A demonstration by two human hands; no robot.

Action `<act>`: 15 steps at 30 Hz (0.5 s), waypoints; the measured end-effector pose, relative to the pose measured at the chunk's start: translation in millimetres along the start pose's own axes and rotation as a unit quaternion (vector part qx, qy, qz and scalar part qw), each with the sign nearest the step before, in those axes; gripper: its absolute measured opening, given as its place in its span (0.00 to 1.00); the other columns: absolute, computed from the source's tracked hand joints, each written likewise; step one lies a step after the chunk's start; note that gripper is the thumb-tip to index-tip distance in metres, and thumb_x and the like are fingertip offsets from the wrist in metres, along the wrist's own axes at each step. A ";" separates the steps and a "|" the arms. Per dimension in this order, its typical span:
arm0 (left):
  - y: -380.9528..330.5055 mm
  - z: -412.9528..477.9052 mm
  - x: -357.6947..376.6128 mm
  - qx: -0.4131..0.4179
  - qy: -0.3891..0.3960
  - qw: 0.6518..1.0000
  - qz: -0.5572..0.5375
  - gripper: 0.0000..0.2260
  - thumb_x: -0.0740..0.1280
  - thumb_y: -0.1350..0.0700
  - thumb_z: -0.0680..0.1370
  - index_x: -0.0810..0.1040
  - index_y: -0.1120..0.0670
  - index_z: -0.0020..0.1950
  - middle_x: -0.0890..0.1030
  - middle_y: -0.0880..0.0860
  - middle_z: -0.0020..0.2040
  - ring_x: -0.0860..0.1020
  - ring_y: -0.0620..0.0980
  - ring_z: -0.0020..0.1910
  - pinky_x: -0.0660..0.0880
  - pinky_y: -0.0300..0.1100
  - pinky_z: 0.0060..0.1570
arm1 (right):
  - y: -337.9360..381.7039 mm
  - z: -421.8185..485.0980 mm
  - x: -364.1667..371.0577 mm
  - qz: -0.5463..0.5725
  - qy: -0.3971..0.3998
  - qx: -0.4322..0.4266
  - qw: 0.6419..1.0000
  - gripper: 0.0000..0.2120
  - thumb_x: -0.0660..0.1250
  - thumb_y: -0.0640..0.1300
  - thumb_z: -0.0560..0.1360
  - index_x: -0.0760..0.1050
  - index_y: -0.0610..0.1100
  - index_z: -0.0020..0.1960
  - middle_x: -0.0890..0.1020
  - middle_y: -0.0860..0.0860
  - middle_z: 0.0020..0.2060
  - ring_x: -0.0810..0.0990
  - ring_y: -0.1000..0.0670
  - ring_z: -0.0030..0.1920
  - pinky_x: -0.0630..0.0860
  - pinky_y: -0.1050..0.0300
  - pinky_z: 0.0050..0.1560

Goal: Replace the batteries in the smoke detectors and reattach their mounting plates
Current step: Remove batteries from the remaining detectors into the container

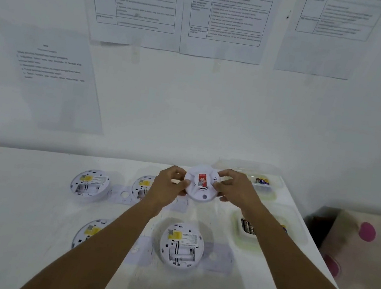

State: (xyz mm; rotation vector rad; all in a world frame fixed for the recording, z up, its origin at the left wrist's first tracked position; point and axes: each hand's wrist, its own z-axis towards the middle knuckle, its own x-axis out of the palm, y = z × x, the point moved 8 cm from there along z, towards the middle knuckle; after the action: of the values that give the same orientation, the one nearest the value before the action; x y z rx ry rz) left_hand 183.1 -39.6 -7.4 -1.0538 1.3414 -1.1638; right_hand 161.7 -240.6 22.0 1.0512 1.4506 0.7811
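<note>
Through the head camera, we held one smoke detector [201, 183] up over the far side of the white table [14, 204], its front toward us and a red sticker [202, 179] on its middle. Our left hand [169, 185] gripped its left rim, fingers curled behind and thumb on the front. Our right hand [235, 188] gripped the right rim the same way.

Four other detectors lay back-up on the table. The far-left detector [89, 185] showed a yellow label and an open battery bay. A mounting plate [123, 195] lay flat just beside it, between it and the second far detector [142, 186], which our left wrist partly hid. The near-middle detector [181, 244] lay between our forearms, its bay open. Our left forearm half covered the near-left detector [91, 231].

On the table's right side, a clear tray [276, 189] near the wall held loose batteries [262, 180]. A nearer tray [244, 241] held a dark battery pack [247, 227]. Printed sheets [141, 1] hung on the wall, too blurred to read. A spotted cushion [366, 235] lay right of the table.
</note>
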 end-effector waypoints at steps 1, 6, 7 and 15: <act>-0.1 2.7 4.1 0.008 0.002 0.999 0.038 0.07 0.70 0.63 0.77 0.78 0.61 0.54 0.82 0.58 0.52 0.83 0.56 0.46 0.83 0.48 0.44 | -1.5 4.5 -3.9 -0.051 0.000 -0.002 0.999 0.13 0.72 0.37 0.73 0.78 0.40 0.57 0.85 0.39 0.46 0.82 0.45 0.39 0.80 0.51 0.43; 13.3 13.7 24.8 0.033 0.011 0.983 0.183 0.09 0.74 0.61 0.73 0.80 0.60 0.52 0.83 0.58 0.46 0.83 0.57 0.41 0.83 0.53 0.43 | -5.8 29.0 -0.5 -0.320 0.029 -0.038 0.946 0.17 0.72 0.40 0.72 0.80 0.41 0.60 0.82 0.44 0.56 0.80 0.46 0.53 0.76 0.57 0.50; 16.4 15.4 28.7 0.035 0.013 0.979 0.200 0.09 0.74 0.60 0.73 0.81 0.60 0.52 0.84 0.59 0.46 0.83 0.57 0.41 0.82 0.53 0.45 | -7.9 32.8 2.9 -0.354 0.035 -0.046 0.934 0.17 0.71 0.40 0.72 0.80 0.40 0.60 0.81 0.44 0.57 0.80 0.45 0.55 0.75 0.57 0.51; 28.2 24.0 45.1 0.053 0.048 0.932 0.356 0.09 0.67 0.53 0.78 0.81 0.58 0.46 0.82 0.57 0.45 0.77 0.55 0.49 0.75 0.49 0.48 | -27.7 44.3 9.9 -0.424 0.033 -0.046 0.904 0.13 0.67 0.41 0.73 0.80 0.39 0.56 0.82 0.43 0.54 0.82 0.43 0.51 0.80 0.46 0.53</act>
State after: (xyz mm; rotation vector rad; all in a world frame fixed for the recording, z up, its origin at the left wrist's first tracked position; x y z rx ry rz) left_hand 203.1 -82.0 -42.0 -0.3629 1.5345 -0.7250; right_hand 200.6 -246.2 -13.9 0.2405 1.7027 0.2390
